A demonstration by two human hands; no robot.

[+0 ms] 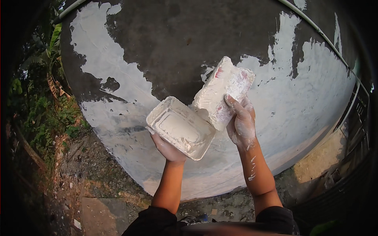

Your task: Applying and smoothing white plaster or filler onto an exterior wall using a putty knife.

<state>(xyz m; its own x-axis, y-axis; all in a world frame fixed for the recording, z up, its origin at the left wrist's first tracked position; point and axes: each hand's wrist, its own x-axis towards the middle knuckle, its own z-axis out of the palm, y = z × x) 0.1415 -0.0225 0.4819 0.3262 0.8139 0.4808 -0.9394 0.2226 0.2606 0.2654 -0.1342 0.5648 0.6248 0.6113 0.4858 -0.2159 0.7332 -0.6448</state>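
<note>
Head view showed your right hand (243, 122) gripping a paste-caked tool (214, 92), its lower end by the rim of the tub (161, 111) your left hand (167, 149) cradled; white paste (177, 126) lay inside, a patchily coated wall (165, 51) beyond.

This is outdoors, beside a dark grey wall patchily coated white (165, 43), with green leafy plants (47, 106) and brown stony ground (88, 167).
</note>
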